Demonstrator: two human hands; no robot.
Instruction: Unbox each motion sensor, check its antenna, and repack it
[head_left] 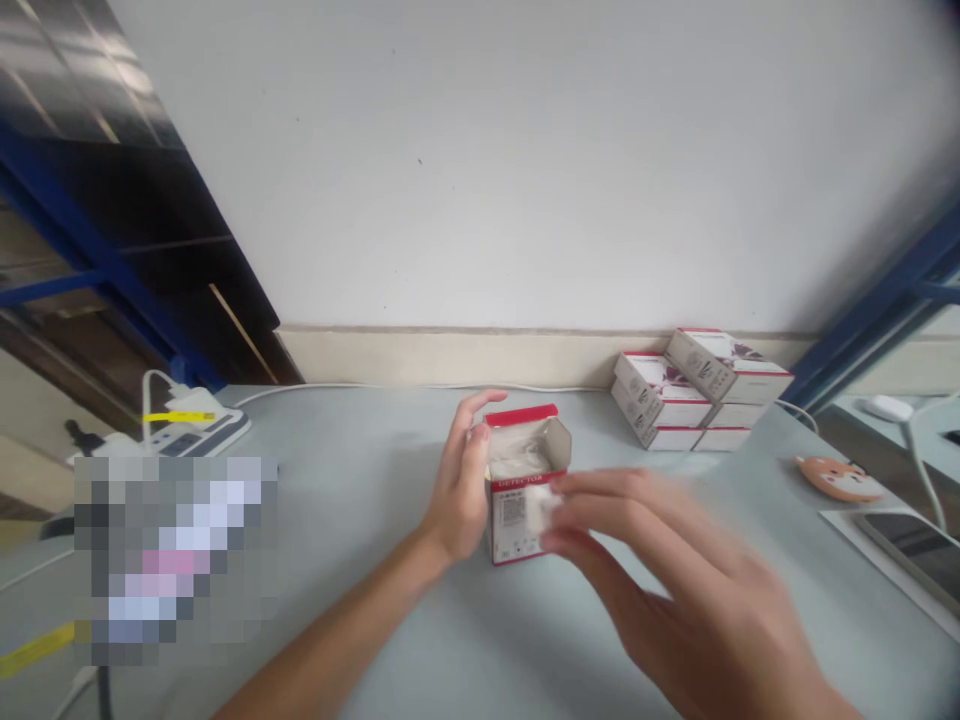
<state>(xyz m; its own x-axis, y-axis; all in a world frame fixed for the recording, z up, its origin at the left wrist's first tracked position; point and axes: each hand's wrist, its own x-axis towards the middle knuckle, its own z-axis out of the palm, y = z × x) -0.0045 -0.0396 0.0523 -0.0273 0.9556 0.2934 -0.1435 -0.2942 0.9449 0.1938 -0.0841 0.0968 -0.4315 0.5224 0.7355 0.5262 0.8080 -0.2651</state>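
An open-topped white and red cardboard box [514, 520] printed "DETECTOR" stands upright on the table, its red-edged flap raised at the back. Clear plastic wrapping [521, 458] shows inside it. My left hand [461, 490] grips the box along its left side, thumb near the front rim and fingers behind. A small white object [537, 508], blurred by motion, is pinched between the thumb and fingers of my right hand [645, 540], in front of the box's printed face. Its exact kind cannot be made out.
Several similar boxes [697, 395] are stacked at the back right against the wall. An orange animal-shaped item [838, 478] and a dark phone [919, 550] lie to the right. On the left are a power strip [195, 430] with cables and a pixelated area.
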